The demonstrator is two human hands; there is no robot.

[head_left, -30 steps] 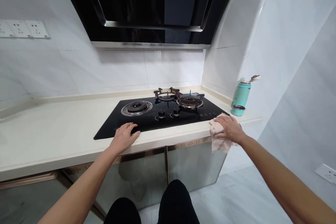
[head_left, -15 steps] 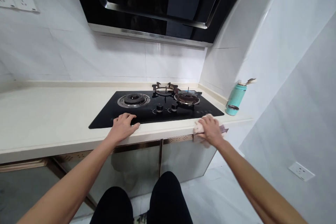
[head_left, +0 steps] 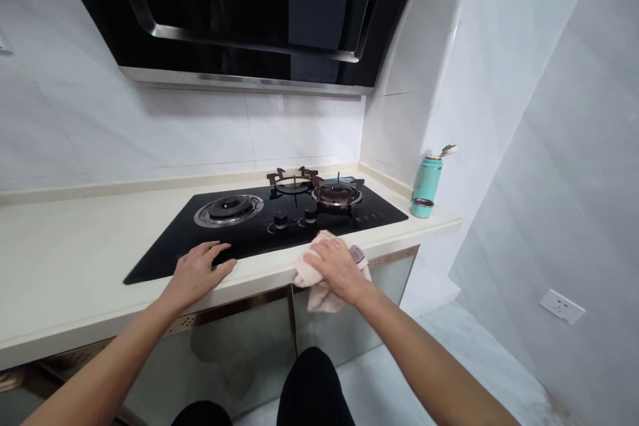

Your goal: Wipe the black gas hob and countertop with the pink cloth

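Observation:
My right hand (head_left: pixel 335 267) presses a pale pink cloth (head_left: pixel 327 299) onto the front edge of the white countertop (head_left: pixel 90 233). Part of the cloth hangs over the edge, and a purple patch shows on it. To the left, my left hand (head_left: pixel 200 271) rests with fingers spread at the front edge of the black gas cooktop (head_left: pixel 249 236), holding nothing. The cooktop has a left burner (head_left: pixel 229 210), a right burner (head_left: pixel 337 194) with its pan support, and two knobs near the front. A loose pan support (head_left: pixel 293 184) sits toward the back, between the burners.
A turquoise bottle (head_left: pixel 428 176) with its top open stands at the counter's right end, a small turquoise cup (head_left: pixel 422 208) in front. Above hangs a black range hood (head_left: pixel 224 13). Cabinet doors (head_left: pixel 234 339) lie below the counter, close to my knees.
My right hand has slid the cloth leftward along the counter's front edge. The camera view has turned somewhat to the right. My left hand stays by the cooktop's front edge.

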